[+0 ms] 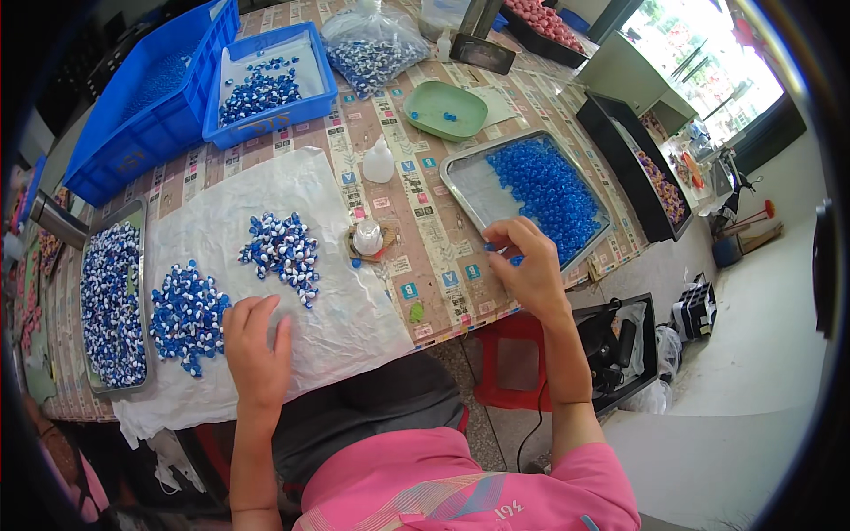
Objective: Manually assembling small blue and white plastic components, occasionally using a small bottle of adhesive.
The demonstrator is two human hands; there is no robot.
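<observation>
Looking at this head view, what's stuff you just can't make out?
In the head view:
- Left hand: its palm and anything beneath are hidden by its own back.
- Right hand: its curled fingers partly hide a blue bit, so whether it's pinched is unclear.
- Clear bag: its top is cut off by the upper edge.
- Blue beads: too small and crowded to count.

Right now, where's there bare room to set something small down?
On the white paper, right of the left hand and the upper bead pile; also on the tablecloth, between the small white bottle and the right tray. It's crowded at left: the lower bead pile lies between that hand and the left tray, with the blue crate beyond.
</observation>
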